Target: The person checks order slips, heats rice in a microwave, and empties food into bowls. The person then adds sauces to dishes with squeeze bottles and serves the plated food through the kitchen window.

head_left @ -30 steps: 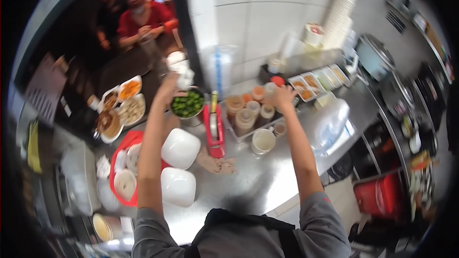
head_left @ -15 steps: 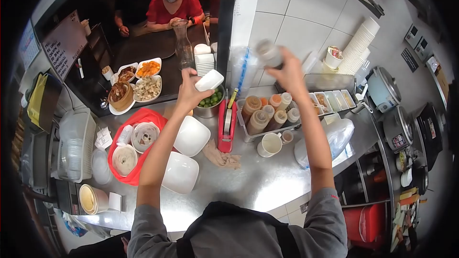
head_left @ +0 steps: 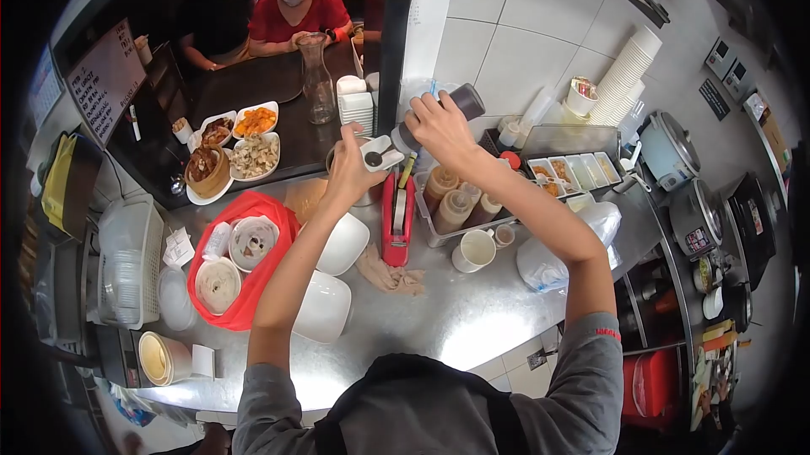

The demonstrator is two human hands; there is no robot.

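Note:
My left hand (head_left: 350,170) grips a small white dish (head_left: 382,154) that has a little dark liquid in it. My right hand (head_left: 440,128) is wrapped round a squeeze bottle of dark sauce (head_left: 464,102), tilted with its nozzle end down at the dish. Behind the dish and my left hand, the metal bowl (head_left: 364,185) is mostly hidden. Just below my hands stands a red tape dispenser (head_left: 396,231). A tray (head_left: 434,237) of several sauce bottles sits under my right forearm.
Two white bowls (head_left: 323,307), a red bag (head_left: 239,316) with containers and a cloth (head_left: 390,274) lie on the metal counter (head_left: 413,328). A white cup (head_left: 475,251) stands right of the cloth. Filled dishes and a glass carafe (head_left: 316,84) stand on the dark ledge, with two people behind.
My right hand has brought the bottle left and down to the dish and tipped it over. Dark liquid now shows in the dish, which my left hand still holds.

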